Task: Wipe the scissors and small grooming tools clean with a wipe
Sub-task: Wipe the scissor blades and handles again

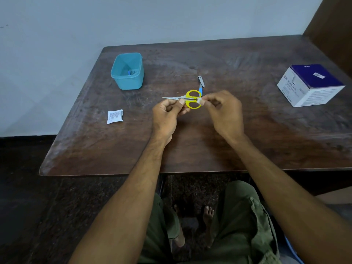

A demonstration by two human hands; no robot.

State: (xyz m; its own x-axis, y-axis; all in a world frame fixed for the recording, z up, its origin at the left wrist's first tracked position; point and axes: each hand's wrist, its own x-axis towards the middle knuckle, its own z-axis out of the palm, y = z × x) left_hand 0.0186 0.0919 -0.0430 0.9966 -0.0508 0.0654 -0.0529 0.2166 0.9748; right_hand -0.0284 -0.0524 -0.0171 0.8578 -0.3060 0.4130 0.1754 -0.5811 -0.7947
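At frame centre, scissors [190, 99]: lying across your two hands above the table [209, 140], blades pointing left.
Left hand [167, 115]: you are pinching the blades.
Right hand [223, 109]: you are pinching a white wipe [199, 100] against the yellow handles.
Just above: nail clipper [201, 81] is lying.
Upper left: teal container [128, 70].
Left: torn sachet [114, 116].
Right: box [310, 84].

Your single head-worn camera looks forward and down from above, close over the table [209, 149], facing the far wall [171, 20].
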